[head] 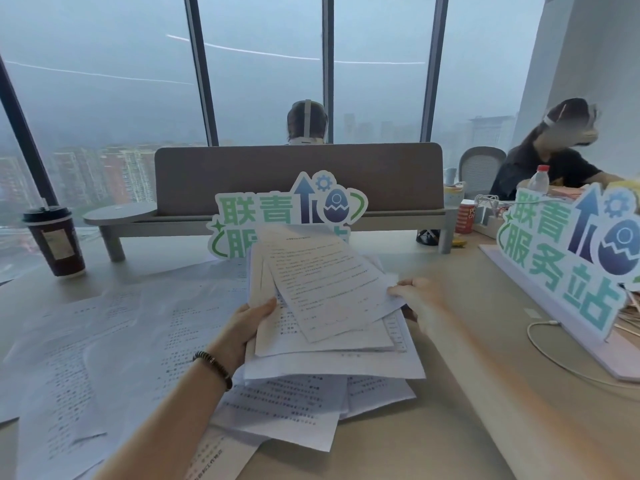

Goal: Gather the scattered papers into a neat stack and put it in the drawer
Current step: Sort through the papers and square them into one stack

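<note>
the left hand [251, 318] has its grip closed on a loose bundle of papers [322, 327], thumb lying over the front of the left edge, and lifts the bundle above the tabletop [467, 410]. a dark beaded bracelet [213, 364] circles that wrist. the right hand [420, 299] pinches the right edge of the top sheet [329, 275], which sits tilted across the others, so the bundle is fanned and uneven. under and left of the held bundle, more printed sheets [114, 341] lie scattered flat on the tabletop, some overlapping. behind the bundle stands a green-lettered sign [294, 209], partly hidden by the paper, with a grey divider panel [298, 174] behind it. a lidded coffee cup [55, 240] stands at the far left. a second sign [568, 258] stands at the right, with a white cable [554, 355] curling just beside it. two people sit beyond the divider.
</note>
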The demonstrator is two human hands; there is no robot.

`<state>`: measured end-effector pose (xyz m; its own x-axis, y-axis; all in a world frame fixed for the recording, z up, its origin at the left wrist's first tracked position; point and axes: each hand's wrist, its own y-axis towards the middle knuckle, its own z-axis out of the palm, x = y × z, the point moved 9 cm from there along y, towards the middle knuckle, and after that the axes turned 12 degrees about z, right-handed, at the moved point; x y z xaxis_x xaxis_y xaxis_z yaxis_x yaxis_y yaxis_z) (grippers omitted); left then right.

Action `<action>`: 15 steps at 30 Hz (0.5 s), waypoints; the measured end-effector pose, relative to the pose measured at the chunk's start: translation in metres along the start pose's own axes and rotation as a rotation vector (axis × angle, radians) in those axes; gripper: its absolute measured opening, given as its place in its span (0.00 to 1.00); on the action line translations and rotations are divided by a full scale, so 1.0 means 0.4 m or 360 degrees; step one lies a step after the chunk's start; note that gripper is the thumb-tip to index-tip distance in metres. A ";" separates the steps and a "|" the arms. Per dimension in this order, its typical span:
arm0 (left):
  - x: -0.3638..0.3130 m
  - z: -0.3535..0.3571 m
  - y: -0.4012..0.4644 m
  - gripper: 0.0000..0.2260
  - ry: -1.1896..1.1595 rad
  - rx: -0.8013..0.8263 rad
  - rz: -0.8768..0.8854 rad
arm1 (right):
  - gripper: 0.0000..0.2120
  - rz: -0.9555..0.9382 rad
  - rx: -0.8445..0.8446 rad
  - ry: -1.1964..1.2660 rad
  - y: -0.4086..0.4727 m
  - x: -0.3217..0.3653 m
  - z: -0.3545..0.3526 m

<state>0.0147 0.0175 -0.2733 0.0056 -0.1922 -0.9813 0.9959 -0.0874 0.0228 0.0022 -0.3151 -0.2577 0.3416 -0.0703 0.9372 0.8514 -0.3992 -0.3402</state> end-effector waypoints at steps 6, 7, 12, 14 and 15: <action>-0.026 0.008 -0.005 0.16 -0.0020 -0.0024 0.0133 | 0.11 0.0065 0.0405 -0.0219 -0.052 -0.019 0.074; -0.028 0.010 -0.006 0.16 0.0000 -0.0008 0.0135 | 0.10 0.0079 0.0412 -0.0224 -0.055 -0.023 0.080; -0.031 0.025 -0.011 0.14 0.0059 0.0094 0.0172 | 0.16 0.0122 0.0267 -0.0215 -0.066 -0.027 0.078; -0.026 0.026 -0.010 0.14 0.0086 0.0102 0.0157 | 0.12 0.0026 0.0181 -0.0283 -0.060 -0.018 0.072; -0.025 0.028 -0.010 0.14 0.0088 0.0108 0.0149 | 0.10 -0.0044 0.0136 -0.0313 -0.056 -0.013 0.069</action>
<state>0.0096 0.0090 -0.2614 0.1053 -0.1487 -0.9833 0.9824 -0.1376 0.1260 -0.0076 -0.2806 -0.2570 0.3813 0.1225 0.9163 0.8893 -0.3192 -0.3274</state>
